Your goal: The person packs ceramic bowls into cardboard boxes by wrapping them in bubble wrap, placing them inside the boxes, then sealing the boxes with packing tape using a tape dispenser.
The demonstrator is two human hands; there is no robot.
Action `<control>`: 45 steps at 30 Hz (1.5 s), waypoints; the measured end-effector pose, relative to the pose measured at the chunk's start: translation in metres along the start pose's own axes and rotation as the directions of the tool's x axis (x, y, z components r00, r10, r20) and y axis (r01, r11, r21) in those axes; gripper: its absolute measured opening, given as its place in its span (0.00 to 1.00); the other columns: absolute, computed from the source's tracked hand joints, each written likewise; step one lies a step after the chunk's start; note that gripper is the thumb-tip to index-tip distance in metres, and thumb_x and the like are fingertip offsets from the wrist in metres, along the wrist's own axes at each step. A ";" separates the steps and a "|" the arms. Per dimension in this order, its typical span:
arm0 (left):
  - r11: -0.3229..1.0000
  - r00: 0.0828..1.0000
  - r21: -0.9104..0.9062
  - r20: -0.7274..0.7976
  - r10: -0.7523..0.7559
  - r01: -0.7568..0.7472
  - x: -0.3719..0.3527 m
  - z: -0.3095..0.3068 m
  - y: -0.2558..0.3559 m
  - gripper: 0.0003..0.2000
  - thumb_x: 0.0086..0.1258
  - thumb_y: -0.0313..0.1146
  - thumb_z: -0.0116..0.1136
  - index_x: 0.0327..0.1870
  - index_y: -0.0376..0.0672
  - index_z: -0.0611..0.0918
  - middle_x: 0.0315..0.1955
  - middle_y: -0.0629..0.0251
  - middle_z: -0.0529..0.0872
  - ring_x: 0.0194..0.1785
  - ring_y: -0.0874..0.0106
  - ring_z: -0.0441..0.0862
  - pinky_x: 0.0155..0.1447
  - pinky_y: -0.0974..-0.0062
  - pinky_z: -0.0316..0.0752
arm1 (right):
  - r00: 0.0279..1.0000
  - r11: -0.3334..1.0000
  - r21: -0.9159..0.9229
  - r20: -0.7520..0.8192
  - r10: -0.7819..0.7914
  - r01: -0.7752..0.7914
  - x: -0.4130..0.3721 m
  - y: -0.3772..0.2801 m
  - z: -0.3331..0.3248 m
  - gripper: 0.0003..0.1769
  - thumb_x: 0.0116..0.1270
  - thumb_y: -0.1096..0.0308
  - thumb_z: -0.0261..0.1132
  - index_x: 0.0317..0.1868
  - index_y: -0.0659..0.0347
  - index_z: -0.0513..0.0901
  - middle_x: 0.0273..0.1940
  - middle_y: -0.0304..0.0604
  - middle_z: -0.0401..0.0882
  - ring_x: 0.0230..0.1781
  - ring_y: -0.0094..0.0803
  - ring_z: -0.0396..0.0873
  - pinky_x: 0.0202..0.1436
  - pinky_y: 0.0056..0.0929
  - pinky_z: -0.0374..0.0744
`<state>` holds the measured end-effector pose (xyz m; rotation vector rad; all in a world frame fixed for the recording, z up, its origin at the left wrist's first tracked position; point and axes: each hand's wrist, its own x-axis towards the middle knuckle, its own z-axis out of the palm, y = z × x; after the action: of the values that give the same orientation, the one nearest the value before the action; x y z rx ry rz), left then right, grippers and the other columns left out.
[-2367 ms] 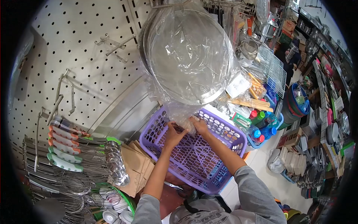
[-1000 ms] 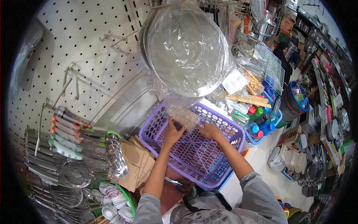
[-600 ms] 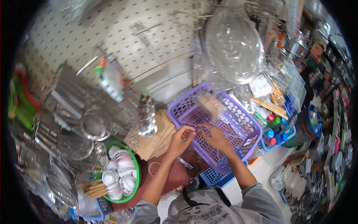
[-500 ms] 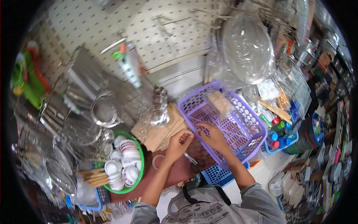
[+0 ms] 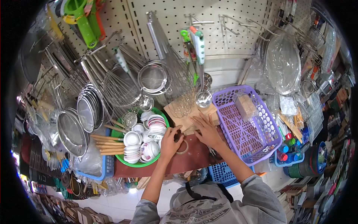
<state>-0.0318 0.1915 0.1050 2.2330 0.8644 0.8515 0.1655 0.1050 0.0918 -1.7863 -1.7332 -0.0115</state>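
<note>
My right hand (image 5: pixel 207 131) lies with its fingers spread on a stack of flat brown boards (image 5: pixel 189 120), wood or cardboard. My left hand (image 5: pixel 170 142) is beside them, fingers bent and thumb apart, close to the rim of a round green basket (image 5: pixel 120 161). Nothing shows in its grasp, though its palm is hidden. That basket holds small white bowls (image 5: pixel 132 139) and several wooden handles (image 5: pixel 108 145). Between my hands, a ring like a tape roll (image 5: pixel 182 147) rests on the dark red tabletop (image 5: pixel 194 158).
A purple basket (image 5: pixel 249 161) with a bubble-wrapped block (image 5: pixel 246 106) stands at the right. Whisks (image 5: pixel 121 87), strainers (image 5: pixel 72 132) and a ladle (image 5: pixel 204 99) hang from the pegboard (image 5: pixel 231 41). Below the table edge is a blue crate (image 5: pixel 223 174).
The view has turned left. My right hand has gone from over the purple basket's edge to the brown boards and spread out. My left hand is now nearer the green basket.
</note>
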 end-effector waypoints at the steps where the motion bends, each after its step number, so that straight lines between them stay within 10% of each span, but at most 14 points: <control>1: 1.000 0.999 0.005 0.030 -0.016 0.016 -0.001 -0.001 -0.005 0.24 0.61 0.28 0.70 0.61 0.50 0.82 0.32 0.62 0.78 0.40 0.60 0.80 0.46 0.63 0.78 | 1.000 1.000 -0.006 0.008 0.011 -0.011 0.001 0.001 0.007 0.25 0.67 0.65 0.66 0.66 0.46 0.80 0.67 0.40 0.72 0.77 0.47 0.60 0.81 0.64 0.48; 16: 0.992 0.992 0.040 -0.029 0.122 -0.121 -0.007 0.012 -0.025 0.16 0.61 0.28 0.69 0.51 0.45 0.87 0.35 0.63 0.85 0.39 0.63 0.82 0.44 0.65 0.80 | 0.983 0.974 -0.167 -0.074 -0.166 0.152 -0.002 0.015 0.020 0.13 0.67 0.59 0.68 0.51 0.40 0.90 0.58 0.26 0.82 0.73 0.35 0.66 0.82 0.69 0.40; 29: 0.985 0.988 0.084 -0.013 0.152 -0.151 -0.016 0.005 -0.021 0.31 0.53 0.18 0.64 0.60 0.56 0.86 0.48 0.61 0.78 0.40 0.65 0.77 0.47 0.65 0.78 | 0.924 0.930 -0.114 -0.122 -0.363 0.350 -0.022 0.001 -0.003 0.13 0.61 0.59 0.73 0.47 0.42 0.90 0.50 0.26 0.85 0.63 0.31 0.77 0.82 0.68 0.44; 37: 0.972 0.966 0.025 -0.108 0.234 -0.232 -0.024 -0.004 -0.025 0.28 0.55 0.15 0.61 0.57 0.52 0.88 0.57 0.58 0.84 0.57 0.58 0.81 0.62 0.66 0.77 | 0.982 0.989 -0.051 -0.127 -0.143 0.138 -0.026 0.003 -0.049 0.22 0.58 0.66 0.74 0.55 0.48 0.85 0.58 0.37 0.80 0.67 0.39 0.74 0.80 0.60 0.54; 45: 0.907 0.992 -0.412 -0.121 0.039 -0.086 -0.031 -0.034 -0.017 0.11 0.68 0.19 0.61 0.49 0.34 0.88 0.48 0.54 0.89 0.49 0.65 0.86 0.57 0.71 0.78 | 0.961 0.925 0.377 -0.268 0.064 0.044 -0.030 0.012 -0.067 0.18 0.58 0.77 0.71 0.50 0.65 0.85 0.53 0.50 0.85 0.60 0.42 0.81 0.65 0.37 0.76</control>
<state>-0.0813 0.1890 0.1031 1.8592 0.5913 1.0861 0.1997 0.0492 0.1268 -1.4322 -1.4141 0.0721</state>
